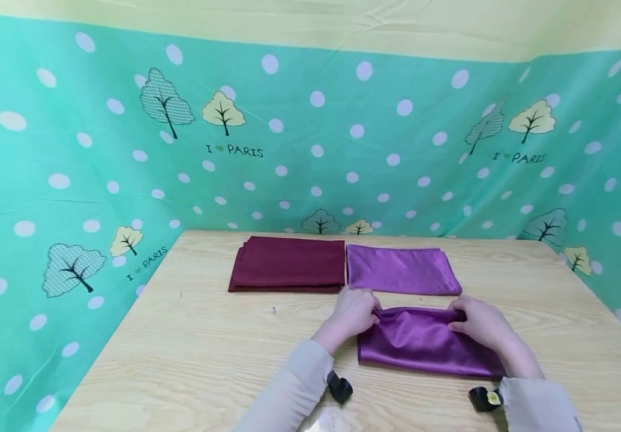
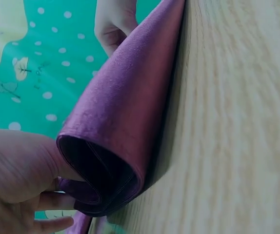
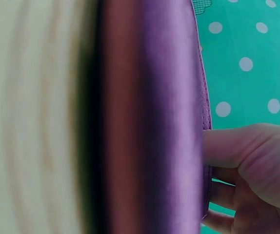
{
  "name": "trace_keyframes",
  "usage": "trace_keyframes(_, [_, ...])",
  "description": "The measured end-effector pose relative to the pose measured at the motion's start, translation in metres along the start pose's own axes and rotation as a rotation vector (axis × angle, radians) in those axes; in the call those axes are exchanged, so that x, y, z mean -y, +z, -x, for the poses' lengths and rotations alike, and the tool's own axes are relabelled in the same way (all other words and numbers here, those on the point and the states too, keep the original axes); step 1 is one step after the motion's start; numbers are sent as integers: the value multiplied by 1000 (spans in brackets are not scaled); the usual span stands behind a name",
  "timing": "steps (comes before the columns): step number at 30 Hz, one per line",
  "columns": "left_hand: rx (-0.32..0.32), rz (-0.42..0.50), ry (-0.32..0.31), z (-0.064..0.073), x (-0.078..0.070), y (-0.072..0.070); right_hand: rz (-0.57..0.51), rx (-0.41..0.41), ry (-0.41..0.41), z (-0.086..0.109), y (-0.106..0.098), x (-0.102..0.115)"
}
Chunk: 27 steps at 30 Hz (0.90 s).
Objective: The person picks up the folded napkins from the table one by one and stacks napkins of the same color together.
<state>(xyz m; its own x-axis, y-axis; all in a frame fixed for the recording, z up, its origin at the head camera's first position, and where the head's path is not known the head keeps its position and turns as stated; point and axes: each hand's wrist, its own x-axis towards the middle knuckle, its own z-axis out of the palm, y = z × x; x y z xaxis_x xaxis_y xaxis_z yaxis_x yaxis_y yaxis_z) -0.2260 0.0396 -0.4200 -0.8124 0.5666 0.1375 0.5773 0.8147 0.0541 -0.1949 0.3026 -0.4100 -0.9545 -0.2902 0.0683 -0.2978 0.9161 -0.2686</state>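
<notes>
A shiny purple satin cloth (image 1: 423, 347) lies folded over on the right half of the table in the head view. At its far left corner, my left hand (image 1: 354, 309) pinches the edge between thumb and fingers. The far right corner is pinched by my right hand (image 1: 480, 324). In the left wrist view the cloth (image 2: 115, 102) curves over in a loop, its layers showing at the end beside the left hand (image 2: 20, 170). Close up in the right wrist view, the right thumb presses the hemmed edge, with fingers (image 3: 223, 195) partly hidden behind it.
Behind the held cloth lies a lighter purple folded cloth (image 1: 402, 270). Left of that is a dark red folded cloth (image 1: 291, 264), their sides nearly touching. The wooden table (image 1: 207, 360) ends at a green dotted curtain (image 1: 310, 132) at the back and sides.
</notes>
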Motion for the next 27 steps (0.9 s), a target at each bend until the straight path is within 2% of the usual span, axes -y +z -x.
trace_keyframes(4, [-15, 11, -9, 3, 2, -1, -4, -24, -13, -1, 3, 3])
trace_keyframes(9, [-4, 55, -10, 4, 3, 0, -35, -29, -21, 0, 4, 1])
trace_keyframes(17, [18, 210, -48, 6, 7, -1, -73, -46, -32, 4, 2, -5])
trace_keyframes(27, [-47, 274, -21, 12, 15, -8, -49, -139, -42, 2, -4, 0])
